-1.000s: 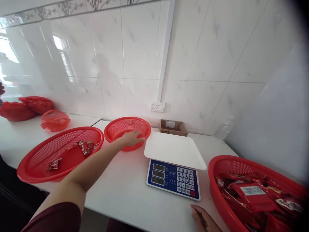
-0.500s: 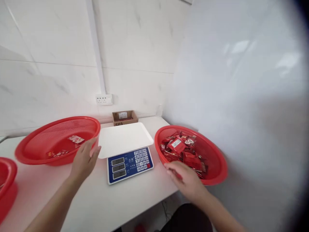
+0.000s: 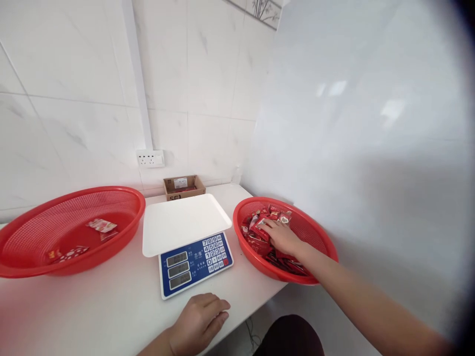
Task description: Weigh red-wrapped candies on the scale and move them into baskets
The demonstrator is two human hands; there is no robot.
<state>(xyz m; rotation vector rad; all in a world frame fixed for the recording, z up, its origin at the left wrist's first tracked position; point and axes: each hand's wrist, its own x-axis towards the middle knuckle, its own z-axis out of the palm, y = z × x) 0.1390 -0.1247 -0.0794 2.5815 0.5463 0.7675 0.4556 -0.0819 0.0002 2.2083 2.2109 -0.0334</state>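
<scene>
The right hand point(image 3: 282, 236) lay fingers-down among the red snack packets point(image 3: 264, 232) heaped in the right-hand basket point(image 3: 319, 237), though whether it had pinched one could not be told. The left hand point(image 3: 198, 321) rested loosely curled and empty on the white surface point(image 3: 111, 306), just before the scale point(image 3: 187, 242). The basket sat at the surface's corner, its rim overhanging; a careless tug risked tipping it off, and slick wrappers could have slipped free over the edge. A second basket point(image 3: 22, 257) held few packets.
</scene>
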